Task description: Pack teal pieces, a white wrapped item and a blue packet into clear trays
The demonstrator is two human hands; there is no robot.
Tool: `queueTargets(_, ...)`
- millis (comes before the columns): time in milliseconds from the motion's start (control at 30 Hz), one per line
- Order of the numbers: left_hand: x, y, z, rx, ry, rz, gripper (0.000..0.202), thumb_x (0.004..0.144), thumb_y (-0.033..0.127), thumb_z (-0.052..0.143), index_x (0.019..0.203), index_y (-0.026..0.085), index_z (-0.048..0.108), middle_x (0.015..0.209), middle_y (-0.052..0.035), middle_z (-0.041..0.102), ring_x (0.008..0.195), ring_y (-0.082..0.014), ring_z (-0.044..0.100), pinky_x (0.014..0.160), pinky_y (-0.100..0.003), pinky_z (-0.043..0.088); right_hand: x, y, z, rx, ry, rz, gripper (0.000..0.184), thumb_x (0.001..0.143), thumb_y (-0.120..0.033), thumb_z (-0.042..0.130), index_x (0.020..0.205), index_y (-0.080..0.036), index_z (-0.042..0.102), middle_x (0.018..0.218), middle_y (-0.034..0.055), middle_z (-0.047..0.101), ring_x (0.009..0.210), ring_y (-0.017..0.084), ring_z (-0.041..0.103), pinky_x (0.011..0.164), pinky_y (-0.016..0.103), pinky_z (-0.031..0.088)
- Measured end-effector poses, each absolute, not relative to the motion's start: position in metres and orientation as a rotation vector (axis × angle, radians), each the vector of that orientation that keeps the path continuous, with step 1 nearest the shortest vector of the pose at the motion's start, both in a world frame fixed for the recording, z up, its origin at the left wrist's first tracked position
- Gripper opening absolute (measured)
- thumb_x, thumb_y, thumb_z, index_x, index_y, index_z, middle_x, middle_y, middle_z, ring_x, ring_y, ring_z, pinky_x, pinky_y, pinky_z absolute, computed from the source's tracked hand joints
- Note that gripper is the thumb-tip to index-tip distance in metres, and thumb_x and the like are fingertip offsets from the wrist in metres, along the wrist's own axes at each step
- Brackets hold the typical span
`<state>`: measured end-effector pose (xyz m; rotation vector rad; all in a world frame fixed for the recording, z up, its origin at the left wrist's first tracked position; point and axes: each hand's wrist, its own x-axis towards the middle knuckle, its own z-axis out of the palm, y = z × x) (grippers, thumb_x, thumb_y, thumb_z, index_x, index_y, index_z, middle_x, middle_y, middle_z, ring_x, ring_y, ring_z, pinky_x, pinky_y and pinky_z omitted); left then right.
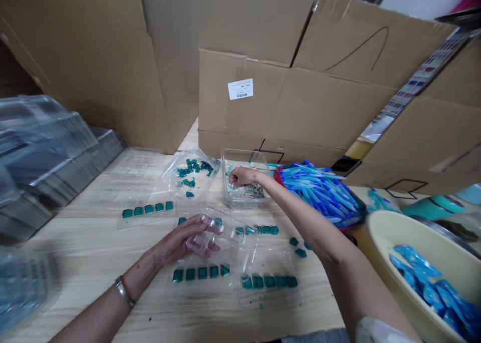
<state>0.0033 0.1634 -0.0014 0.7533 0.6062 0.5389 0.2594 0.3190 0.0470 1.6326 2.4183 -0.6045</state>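
Observation:
My left hand (pixel 190 235) holds a clear plastic tray (pixel 240 243) above the table, fingers curled round its near end. My right hand (pixel 242 177) reaches into a clear plastic box (pixel 246 202) of small pale and green bits; its fingers are pinched together, and what they hold is hidden. Below the held tray, dark green square pieces lie in a row (pixel 202 273), with another row (pixel 269 282) to the right. A further row of green squares (pixel 149 209) lies on clear plastic at the left. Loose green pieces (pixel 194 167) sit on a clear plastic sheet beside the box.
Right of the box stands a container heaped with blue sticks (pixel 319 188). A cream basin (pixel 379 233) with blue packets (pixel 432 283) is at the right edge. Stacked clear plastic cases (pixel 45 152) line the left. Cardboard panels (pixel 278 102) rise behind the table.

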Motion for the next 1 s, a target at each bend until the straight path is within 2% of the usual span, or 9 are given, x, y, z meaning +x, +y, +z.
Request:
queueTargets(267, 0.004, 0.164, -0.002, 0.752, 0.58, 0.537, 0.018, 0.083, 0.025, 0.054, 0.098, 0.016, 0.052, 0.114, -0.0143, 0.06, 0.081, -0.0288, 0.067, 0.063, -0.038, 0.054, 0.275, 0.315, 0.046, 1.806, 2.547, -0.838, 0.021, 0.062, -0.01, 0.067, 0.082, -0.012, 0.067, 0.073, 0.0002, 0.065, 0.063, 0.01, 0.055, 0.054, 0.015, 0.038)
queueTargets(533, 0.003, 0.163, -0.003, 0.747, 0.587, 0.539, 0.019, 0.082, 0.026, 0.055, 0.098, 0.016, 0.05, 0.114, -0.0142, 0.061, 0.082, -0.0303, 0.067, 0.064, -0.039, 0.054, 0.269, 0.321, 0.032, 1.901, 2.64, -0.907, 0.015, 0.055, -0.004, 0.066, 0.068, -0.013, 0.069, 0.066, -0.0013, 0.065, 0.064, 0.011, 0.056, 0.061, 0.018, 0.04)
queueTargets(633, 0.003, 0.163, -0.002, 0.753, 0.586, 0.535, 0.02, 0.082, 0.026, 0.055, 0.099, 0.016, 0.051, 0.115, -0.0148, 0.06, 0.083, -0.0311, 0.067, 0.064, -0.039, 0.054, 0.27, 0.319, 0.033, 1.976, 2.62, -1.033, 0.014, 0.058, -0.007, 0.065, 0.07, -0.013, 0.069, 0.068, -0.0014, 0.066, 0.064, 0.01, 0.057, 0.061, 0.018, 0.042)
queueTargets(833, 0.003, 0.163, -0.003, 0.741, 0.57, 0.539, 0.021, 0.082, 0.026, 0.056, 0.1, 0.016, 0.051, 0.114, -0.015, 0.061, 0.082, -0.0305, 0.067, 0.064, -0.039, 0.054, 0.277, 0.314, 0.041, 2.179, 2.447, -1.329, 0.016, 0.066, -0.014, 0.065, 0.081, -0.011, 0.066, 0.061, 0.0007, 0.063, 0.048, 0.007, 0.051, 0.047, 0.016, 0.041)
queueTargets(1000, 0.003, 0.163, -0.004, 0.742, 0.554, 0.547, 0.022, 0.082, 0.026, 0.056, 0.1, 0.016, 0.052, 0.113, -0.0158, 0.061, 0.082, -0.0298, 0.067, 0.063, -0.038, 0.054, 0.281, 0.313, 0.046, 2.261, 2.328, -1.48, 0.016, 0.065, -0.011, 0.065, 0.08, -0.01, 0.065, 0.061, 0.0016, 0.064, 0.052, 0.008, 0.053, 0.052, 0.017, 0.044)
